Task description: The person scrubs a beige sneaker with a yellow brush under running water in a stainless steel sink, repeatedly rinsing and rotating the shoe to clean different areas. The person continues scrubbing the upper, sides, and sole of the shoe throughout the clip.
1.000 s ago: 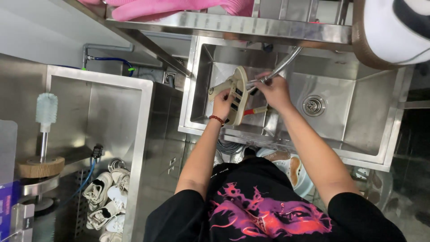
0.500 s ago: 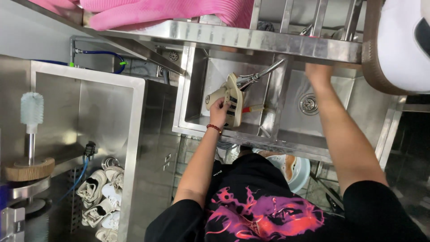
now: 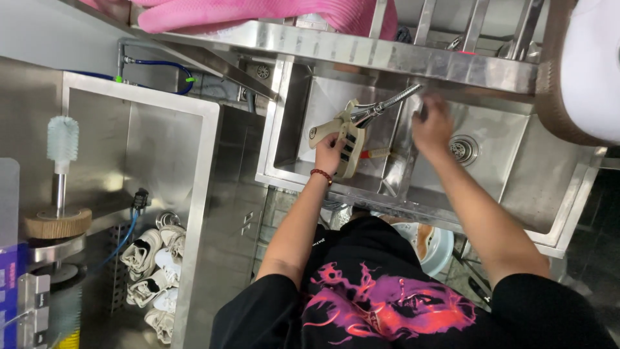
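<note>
My left hand [image 3: 329,155], with a red bead bracelet at the wrist, holds a beige sneaker with dark stripes [image 3: 345,139] over the left basin of a steel double sink [image 3: 497,187]. The sneaker sits right under the tip of the faucet spout [image 3: 387,105]. My right hand [image 3: 431,126] is at the base of the faucet on the divider between the basins; motion blur hides its grip. A small brush with a red handle [image 3: 376,154] lies in the sink beside the sneaker. The right basin's drain [image 3: 462,148] is just past my right hand.
A steel shelf [image 3: 387,55] with a pink cloth [image 3: 258,16] runs above the sink. A steel cabinet at left holds an upright bristle brush on a wooden disc [image 3: 62,139]. Several pale sneakers [image 3: 155,271] lie lower left. A light blue bowl [image 3: 439,249] sits under the sink.
My right hand left the sneaker, went up toward the shelf, and has now come back down to the faucet base. My left hand kept hold of the sneaker under the spout.
</note>
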